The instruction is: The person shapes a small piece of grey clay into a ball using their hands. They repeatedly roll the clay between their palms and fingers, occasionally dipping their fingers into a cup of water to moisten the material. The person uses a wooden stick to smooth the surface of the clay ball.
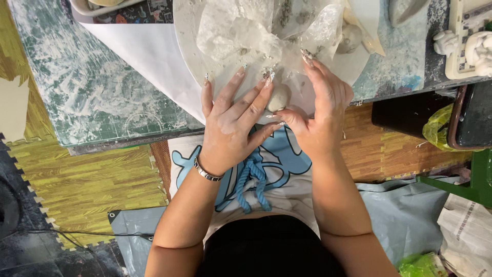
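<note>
head view: the left hand [233, 120] lies flat with fingers spread and straight, palm down, its fingertips at the near rim of a round white board [187, 46] and its index finger touching a small pale lump of clay [279, 97]. the right hand [320, 115] stands on edge at 3 o'clock of the lump, fingers extended and together, thumb reaching toward the left hand below the lump; it grips nothing, only cups the clay between the two hands. the lump sits at 6 o'clock on the board, near the table edge. at 12 o'clock of the hands a crumpled sheet of clear plastic wrap [246, 28] lies on the board, dusted grey. at 10 o'clock a green cutting mat [87, 87] smeared with white covers the table. at 2 o'clock stands a cream-coloured mould [469, 46] with white figures. at 3 o'clock a yellow-green plastic bag [435, 125] bulges from a dark container. a silver bracelet [205, 172] circles the left wrist.
</note>
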